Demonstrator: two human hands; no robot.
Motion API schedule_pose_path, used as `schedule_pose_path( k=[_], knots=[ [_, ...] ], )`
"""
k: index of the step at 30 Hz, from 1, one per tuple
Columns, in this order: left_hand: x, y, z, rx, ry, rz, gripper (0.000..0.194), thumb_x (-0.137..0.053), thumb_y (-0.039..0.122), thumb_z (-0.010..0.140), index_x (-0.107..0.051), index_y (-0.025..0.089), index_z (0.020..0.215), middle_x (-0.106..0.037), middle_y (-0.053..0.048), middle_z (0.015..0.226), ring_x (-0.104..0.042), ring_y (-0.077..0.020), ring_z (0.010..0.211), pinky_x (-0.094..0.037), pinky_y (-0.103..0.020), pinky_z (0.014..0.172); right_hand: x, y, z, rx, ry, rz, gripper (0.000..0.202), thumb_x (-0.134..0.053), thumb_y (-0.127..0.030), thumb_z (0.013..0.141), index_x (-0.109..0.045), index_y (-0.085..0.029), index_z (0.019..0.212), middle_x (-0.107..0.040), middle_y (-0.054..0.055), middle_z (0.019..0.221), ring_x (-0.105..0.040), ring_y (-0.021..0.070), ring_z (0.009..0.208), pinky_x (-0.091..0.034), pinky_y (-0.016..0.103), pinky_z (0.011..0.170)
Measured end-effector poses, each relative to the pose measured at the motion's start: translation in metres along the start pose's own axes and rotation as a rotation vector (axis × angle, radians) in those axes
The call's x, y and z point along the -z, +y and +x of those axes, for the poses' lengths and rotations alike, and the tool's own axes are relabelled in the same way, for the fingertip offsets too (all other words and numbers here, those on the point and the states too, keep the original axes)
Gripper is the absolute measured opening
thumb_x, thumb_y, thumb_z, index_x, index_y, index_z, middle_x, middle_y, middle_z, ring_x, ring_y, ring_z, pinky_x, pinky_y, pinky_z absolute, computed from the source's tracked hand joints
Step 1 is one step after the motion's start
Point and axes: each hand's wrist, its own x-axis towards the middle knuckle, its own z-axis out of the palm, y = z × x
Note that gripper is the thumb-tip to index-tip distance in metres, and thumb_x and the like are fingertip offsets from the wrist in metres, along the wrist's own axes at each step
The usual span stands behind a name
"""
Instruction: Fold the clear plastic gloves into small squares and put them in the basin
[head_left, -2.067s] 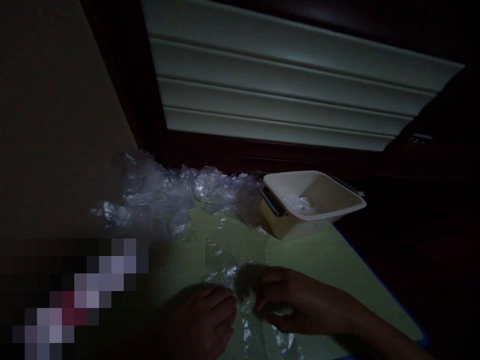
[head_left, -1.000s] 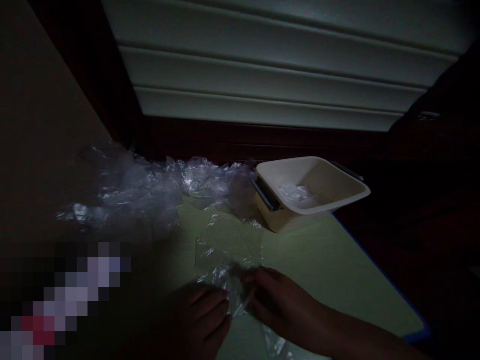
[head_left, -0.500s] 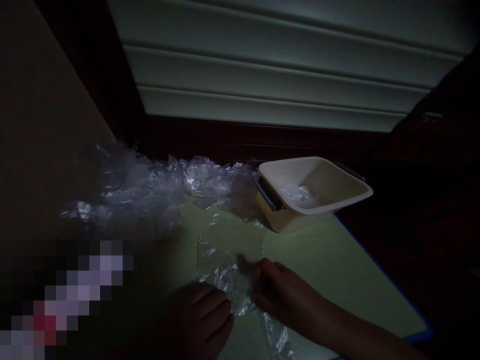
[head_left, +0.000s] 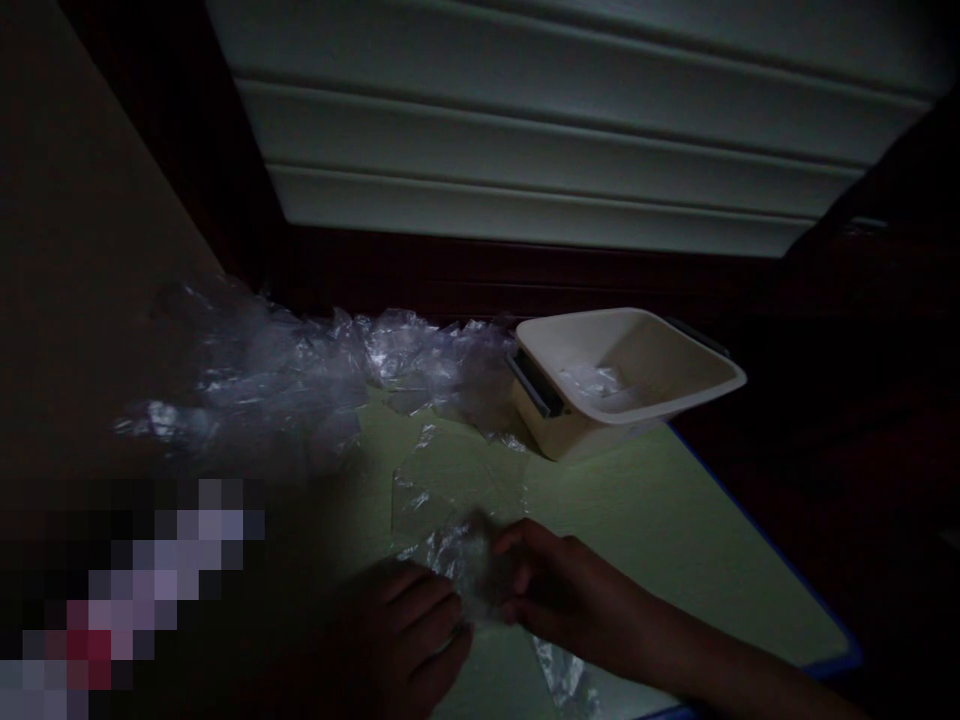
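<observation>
A crinkled clear plastic bag [head_left: 442, 560] lies on the pale green tabletop between my two hands. My left hand [head_left: 420, 635] is at its lower left edge, its fingers curled and pressed together on the film; their tips are hard to see in the dim light. At the bag's right side, my right hand [head_left: 559, 590] has bent fingers, with a gap between index finger and thumb around the film. Just beyond, a flatter clear plastic sheet [head_left: 465, 470] rests on the table. Another strip of clear plastic [head_left: 562, 665] shows below my right wrist.
A cream plastic tub [head_left: 551, 435] with dark handles stands at the back right, with some clear plastic inside. A heap of crumpled clear plastic [head_left: 285, 370] spreads along the back left. The tabletop [head_left: 652, 530] has a blue edge [head_left: 757, 525]. A white slatted panel [head_left: 525, 150] rises behind.
My right hand's index finger has stretched out to the left over the bag, away from the thumb. My left hand has barely moved. The view has shifted slightly.
</observation>
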Motion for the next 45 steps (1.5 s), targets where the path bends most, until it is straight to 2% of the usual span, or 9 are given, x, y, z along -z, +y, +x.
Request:
schedule_pose_path(
  k=[7, 16, 18, 21, 23, 25, 30, 38, 45],
  knots=[
    [0.002, 0.0, 0.003, -0.009, -0.015, -0.001, 0.015, -0.051, 0.011, 0.092, -0.065, 0.014, 0.09, -0.069, -0.003, 0.083, -0.062, -0.0169, 0.079, -0.05, -0.032, 0.077, 0.001, -0.005, 0.0, -0.057, -0.009, -0.139, 0.024, -0.052, -0.011, 0.084, -0.047, -0.02, 0.106, -0.059, -0.002, 0.076, -0.055, 0.0118, 0.064, -0.041, 0.022, 0.055],
    [0.004, 0.0, 0.004, -0.003, 0.01, -0.012, 0.028, -0.039, 0.013, 0.099, -0.066, 0.015, 0.095, -0.071, -0.002, 0.089, -0.063, -0.0174, 0.083, -0.05, -0.032, 0.078, -0.004, 0.005, 0.001, 0.03, 0.134, -0.426, 0.047, -0.054, -0.011, 0.082, -0.035, -0.017, 0.125, -0.066, 0.008, 0.091, -0.062, 0.0185, 0.073, -0.047, 0.028, 0.061],
    [0.002, 0.001, 0.004, -0.004, 0.016, -0.011, 0.027, -0.04, 0.012, 0.097, -0.066, 0.014, 0.092, -0.07, -0.003, 0.086, -0.063, -0.0177, 0.081, -0.05, -0.033, 0.077, -0.004, 0.007, 0.001, 0.097, 0.177, -0.523, 0.039, -0.055, -0.012, 0.082, -0.042, -0.016, 0.119, -0.066, 0.009, 0.091, -0.062, 0.0184, 0.073, -0.047, 0.027, 0.061],
    [-0.003, 0.002, 0.003, 0.013, 0.047, -0.024, 0.023, -0.045, 0.012, 0.095, -0.066, 0.014, 0.086, -0.069, -0.003, 0.083, -0.061, -0.0176, 0.079, -0.05, -0.033, 0.078, -0.004, 0.007, 0.003, 0.268, 0.2, -0.724, 0.006, -0.052, -0.013, 0.087, -0.057, -0.016, 0.09, -0.064, 0.008, 0.08, -0.059, 0.0184, 0.069, -0.046, 0.028, 0.059],
    [-0.006, 0.002, 0.002, 0.016, 0.04, -0.022, 0.019, -0.049, 0.011, 0.093, -0.065, 0.014, 0.083, -0.068, -0.003, 0.083, -0.06, -0.0175, 0.078, -0.049, -0.034, 0.078, -0.005, 0.006, 0.005, 0.369, 0.182, -0.853, 0.017, -0.05, -0.013, 0.09, -0.06, -0.016, 0.076, -0.062, 0.007, 0.072, -0.057, 0.0188, 0.067, -0.045, 0.029, 0.06],
    [-0.009, 0.002, 0.001, 0.006, 0.023, -0.011, 0.014, -0.053, 0.011, 0.09, -0.064, 0.014, 0.082, -0.067, -0.002, 0.083, -0.059, -0.0176, 0.078, -0.048, -0.033, 0.076, -0.005, 0.005, 0.007, 0.409, 0.15, -0.925, 0.016, -0.053, -0.014, 0.09, -0.063, -0.016, 0.078, -0.063, 0.006, 0.073, -0.057, 0.0193, 0.069, -0.045, 0.031, 0.063],
    [-0.011, -0.003, -0.004, -0.004, 0.111, 0.004, 0.015, -0.052, 0.01, 0.09, -0.065, 0.012, 0.082, -0.067, -0.004, 0.088, -0.059, -0.0185, 0.086, -0.045, -0.036, 0.086, -0.006, 0.007, 0.008, 0.438, 0.137, -0.959, 0.016, -0.059, -0.017, 0.089, -0.065, -0.016, 0.104, -0.067, 0.009, 0.095, -0.059, 0.0226, 0.086, -0.046, 0.036, 0.074],
    [0.001, -0.004, -0.002, -0.028, -0.008, -0.005, 0.021, -0.045, 0.016, 0.094, -0.065, 0.011, 0.097, -0.069, -0.005, 0.096, -0.059, -0.0194, 0.093, -0.044, -0.035, 0.09, -0.006, 0.002, 0.006, 0.4, 0.112, -0.967, 0.018, -0.061, -0.016, 0.087, -0.065, -0.015, 0.105, -0.067, 0.01, 0.095, -0.06, 0.0244, 0.086, -0.047, 0.037, 0.075],
    [-0.004, -0.008, -0.005, 0.011, 0.004, -0.032, 0.017, -0.048, 0.014, 0.09, -0.064, 0.011, 0.085, -0.067, -0.007, 0.089, -0.059, -0.0205, 0.086, -0.044, -0.04, 0.088, 0.009, -0.003, 0.005, 0.304, 0.077, -0.895, 0.013, -0.055, -0.017, 0.091, -0.066, -0.016, 0.096, -0.066, 0.007, 0.086, -0.059, 0.0199, 0.077, -0.045, 0.032, 0.071]
  ],
)
